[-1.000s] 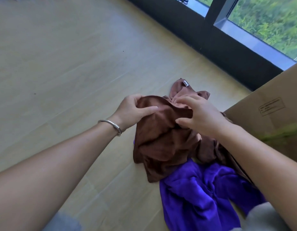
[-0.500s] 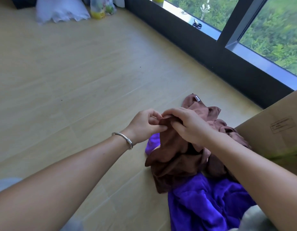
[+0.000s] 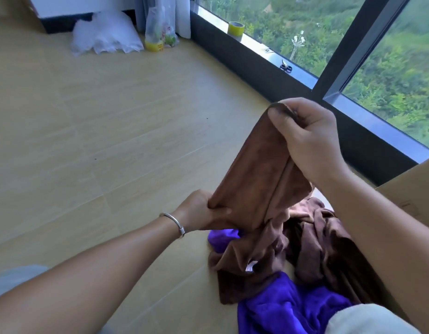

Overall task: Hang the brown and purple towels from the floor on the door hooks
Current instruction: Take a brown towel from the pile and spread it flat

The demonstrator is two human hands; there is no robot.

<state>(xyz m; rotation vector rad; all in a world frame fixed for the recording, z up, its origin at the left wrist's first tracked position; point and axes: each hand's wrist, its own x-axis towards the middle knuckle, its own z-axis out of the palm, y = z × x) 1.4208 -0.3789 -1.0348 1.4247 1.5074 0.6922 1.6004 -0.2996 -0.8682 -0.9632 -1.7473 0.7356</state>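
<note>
A brown towel [image 3: 259, 179] is stretched between my two hands above the floor. My right hand [image 3: 309, 138] pinches its upper edge, raised near the window frame. My left hand [image 3: 201, 213], with a silver bracelet on the wrist, grips its lower edge close to the floor. The rest of the brown cloth trails down into a crumpled heap [image 3: 312, 239] on the floor. A purple towel [image 3: 281, 307] lies under and in front of that heap, partly covered by it. No door or hooks are in view.
A cardboard box [image 3: 406, 196] stands at the right, against the heap. A dark window sill [image 3: 276, 68] runs along the back right with a tape roll [image 3: 235, 28] on it. A white bag [image 3: 105, 36] and a plastic bag [image 3: 158, 32] lie in the far corner.
My hands were together on the brown towel; now they have pulled apart, the right hand rising, the left dropping, with the towel's edge taut between them. The view has tilted up.
</note>
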